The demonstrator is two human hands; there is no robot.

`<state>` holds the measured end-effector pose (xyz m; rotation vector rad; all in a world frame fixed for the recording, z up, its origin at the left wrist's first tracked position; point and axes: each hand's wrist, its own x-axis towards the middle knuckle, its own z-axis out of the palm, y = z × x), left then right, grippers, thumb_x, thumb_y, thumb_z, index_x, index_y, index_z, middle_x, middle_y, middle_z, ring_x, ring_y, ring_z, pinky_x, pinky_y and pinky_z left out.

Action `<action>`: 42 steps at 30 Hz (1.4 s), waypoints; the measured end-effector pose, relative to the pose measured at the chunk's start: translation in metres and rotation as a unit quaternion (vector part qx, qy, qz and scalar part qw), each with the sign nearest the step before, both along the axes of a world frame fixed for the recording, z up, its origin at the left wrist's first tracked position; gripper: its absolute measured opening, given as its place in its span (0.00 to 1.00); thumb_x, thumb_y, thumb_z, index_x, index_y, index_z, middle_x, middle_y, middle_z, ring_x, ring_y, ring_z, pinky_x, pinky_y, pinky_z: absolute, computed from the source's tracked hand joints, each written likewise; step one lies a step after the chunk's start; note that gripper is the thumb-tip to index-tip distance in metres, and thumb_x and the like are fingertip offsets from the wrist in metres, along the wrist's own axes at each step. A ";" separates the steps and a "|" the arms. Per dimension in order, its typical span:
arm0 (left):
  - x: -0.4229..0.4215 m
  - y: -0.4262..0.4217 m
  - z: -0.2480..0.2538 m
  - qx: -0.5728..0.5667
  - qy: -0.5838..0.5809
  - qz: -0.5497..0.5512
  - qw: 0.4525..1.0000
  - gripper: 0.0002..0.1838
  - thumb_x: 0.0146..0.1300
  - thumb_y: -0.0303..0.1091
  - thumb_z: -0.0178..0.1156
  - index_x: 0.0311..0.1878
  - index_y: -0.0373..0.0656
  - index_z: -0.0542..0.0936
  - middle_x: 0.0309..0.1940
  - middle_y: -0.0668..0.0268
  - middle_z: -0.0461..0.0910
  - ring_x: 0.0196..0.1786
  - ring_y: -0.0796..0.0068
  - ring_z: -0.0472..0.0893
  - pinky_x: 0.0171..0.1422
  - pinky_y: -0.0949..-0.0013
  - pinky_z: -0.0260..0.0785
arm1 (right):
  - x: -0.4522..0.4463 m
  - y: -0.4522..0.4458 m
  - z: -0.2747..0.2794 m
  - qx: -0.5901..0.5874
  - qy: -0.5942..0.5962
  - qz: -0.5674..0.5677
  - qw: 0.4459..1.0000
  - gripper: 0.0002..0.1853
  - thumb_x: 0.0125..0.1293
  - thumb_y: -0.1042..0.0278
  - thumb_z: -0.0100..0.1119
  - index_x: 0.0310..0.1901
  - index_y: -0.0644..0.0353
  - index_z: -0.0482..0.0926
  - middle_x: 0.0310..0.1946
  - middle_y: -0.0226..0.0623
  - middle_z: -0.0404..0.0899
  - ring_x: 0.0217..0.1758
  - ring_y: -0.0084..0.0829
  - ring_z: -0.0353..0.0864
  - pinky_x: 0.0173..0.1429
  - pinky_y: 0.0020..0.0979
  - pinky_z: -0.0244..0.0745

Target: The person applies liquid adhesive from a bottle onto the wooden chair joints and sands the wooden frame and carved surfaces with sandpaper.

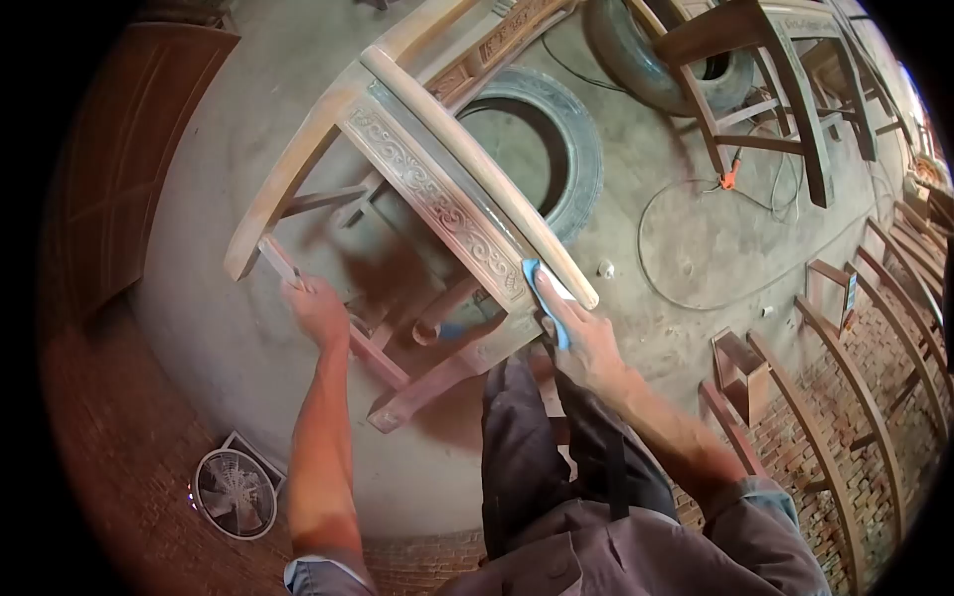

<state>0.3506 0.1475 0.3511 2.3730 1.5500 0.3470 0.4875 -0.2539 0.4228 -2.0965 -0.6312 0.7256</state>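
Note:
A wooden chair frame with a carved panel lies tilted in front of me, its legs pointing toward me and to the left. My left hand is closed round the pale wooden stretcher that runs between two of the legs. My right hand presses a folded piece of blue sandpaper against the near end of the carved rail, beside a rounded wooden bar. Part of the sandpaper is hidden under the fingers.
A tire lies under the frame, and another tire is behind it. More chair frames stand at upper right, with a cord and an orange connector nearby. Curved wooden pieces line the right; a fan stands lower left.

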 end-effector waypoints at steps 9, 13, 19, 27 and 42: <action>0.013 -0.008 0.014 -0.030 -0.001 0.021 0.999 0.22 0.77 0.38 0.54 0.64 0.30 0.70 0.51 0.38 0.82 0.54 0.35 0.83 0.57 0.45 0.75 | 0.005 0.000 -0.010 0.028 -0.025 0.024 0.999 0.39 0.72 0.70 0.63 0.84 0.48 0.65 0.44 0.56 0.88 0.41 0.59 0.89 0.45 0.49 0.83; 0.009 -0.007 0.012 -0.034 0.017 0.032 0.999 0.23 0.79 0.38 0.54 0.69 0.32 0.69 0.53 0.39 0.84 0.55 0.36 0.85 0.58 0.43 0.76 | -0.025 -0.056 -0.003 -0.024 0.004 0.038 0.999 0.39 0.69 0.75 0.62 0.82 0.50 0.68 0.45 0.54 0.87 0.41 0.59 0.88 0.47 0.49 0.83; 0.005 -0.001 0.005 -0.038 -0.004 0.021 0.999 0.26 0.79 0.39 0.54 0.71 0.32 0.67 0.57 0.39 0.83 0.58 0.37 0.85 0.61 0.44 0.77 | 0.009 -0.005 -0.006 0.006 0.018 0.033 0.999 0.42 0.66 0.77 0.62 0.83 0.45 0.67 0.48 0.55 0.88 0.45 0.58 0.89 0.49 0.48 0.84; 0.006 -0.007 0.014 -0.052 0.025 0.039 0.998 0.28 0.78 0.41 0.55 0.71 0.31 0.66 0.57 0.35 0.83 0.58 0.34 0.84 0.61 0.44 0.76 | -0.005 -0.011 -0.010 0.000 0.007 0.023 1.000 0.41 0.66 0.77 0.64 0.82 0.48 0.68 0.53 0.58 0.87 0.48 0.58 0.89 0.54 0.46 0.84; 0.008 -0.006 0.007 -0.024 0.002 0.018 1.000 0.24 0.78 0.40 0.54 0.67 0.31 0.69 0.51 0.35 0.83 0.54 0.32 0.84 0.58 0.41 0.75 | -0.044 -0.078 -0.056 -0.020 -0.010 0.074 0.997 0.47 0.59 0.77 0.71 0.82 0.55 0.66 0.48 0.54 0.87 0.46 0.56 0.88 0.52 0.50 0.85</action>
